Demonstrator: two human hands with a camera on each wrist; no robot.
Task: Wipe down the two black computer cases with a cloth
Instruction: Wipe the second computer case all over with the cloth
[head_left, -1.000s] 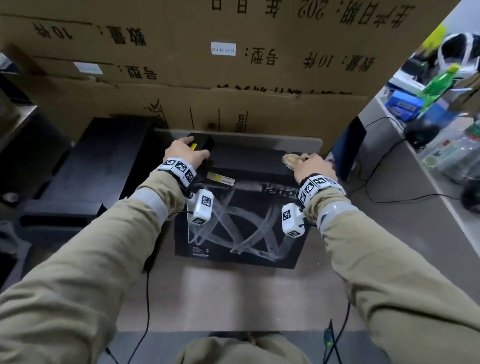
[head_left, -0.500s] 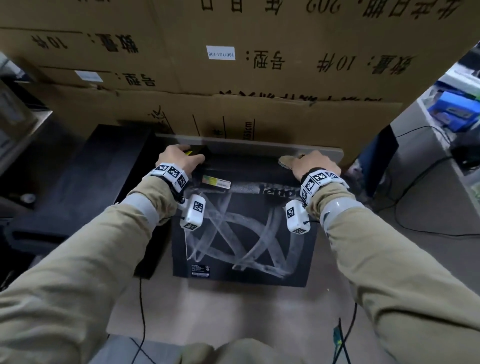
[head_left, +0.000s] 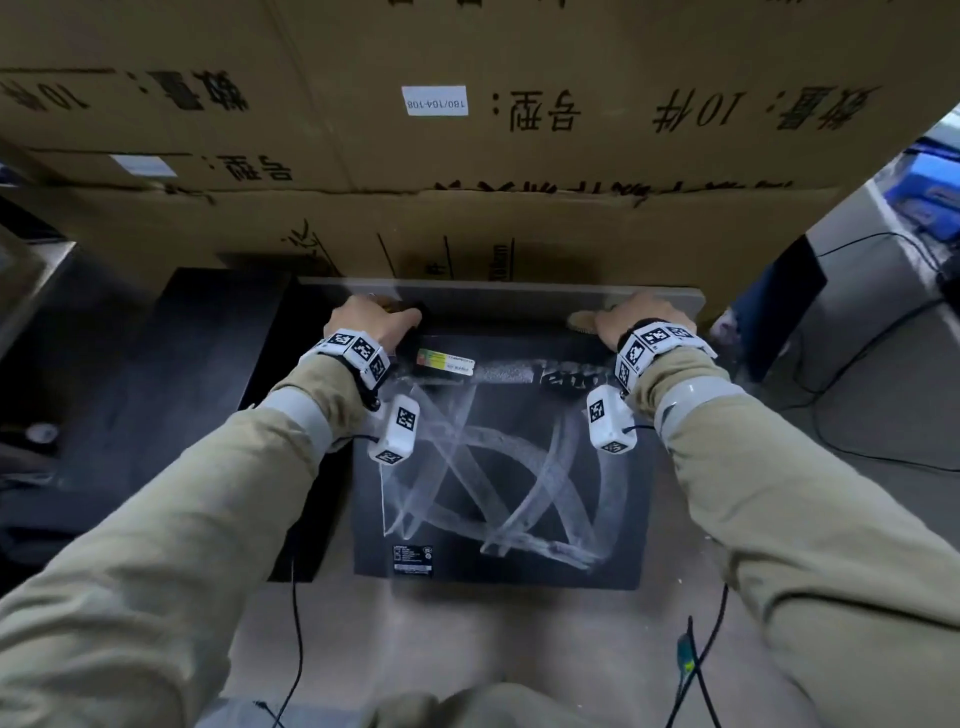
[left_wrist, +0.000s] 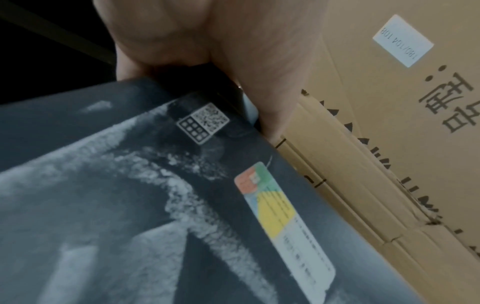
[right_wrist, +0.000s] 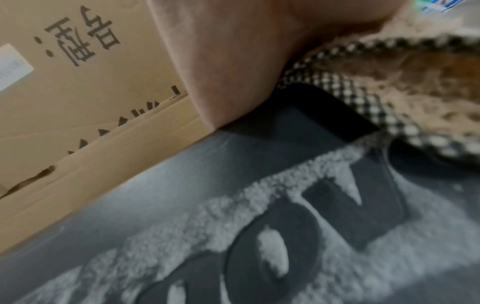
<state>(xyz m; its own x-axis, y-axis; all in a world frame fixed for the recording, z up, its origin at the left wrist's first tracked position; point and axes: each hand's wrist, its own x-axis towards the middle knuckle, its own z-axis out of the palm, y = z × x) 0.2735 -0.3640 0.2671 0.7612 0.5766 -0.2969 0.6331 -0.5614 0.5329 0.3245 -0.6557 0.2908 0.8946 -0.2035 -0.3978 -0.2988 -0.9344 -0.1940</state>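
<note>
A black computer case lies flat in front of me, its top streaked with pale dusty smears. My left hand grips its far left corner, fingers curled over the edge. At the far right corner my right hand holds a checked, fuzzy brown cloth against the case's far edge, thumb on the near side; the cloth bunches under the palm. A second black case lies close on the left.
Stacked cardboard boxes rise right behind the case. Grey floor lies in front and to the right, crossed by black cables. A dark upright panel stands at the right. Wrist cables hang near my knees.
My right hand and the cloth have slid right along the far edge to the corner. The left hand stays at the far left corner. My head has come closer.
</note>
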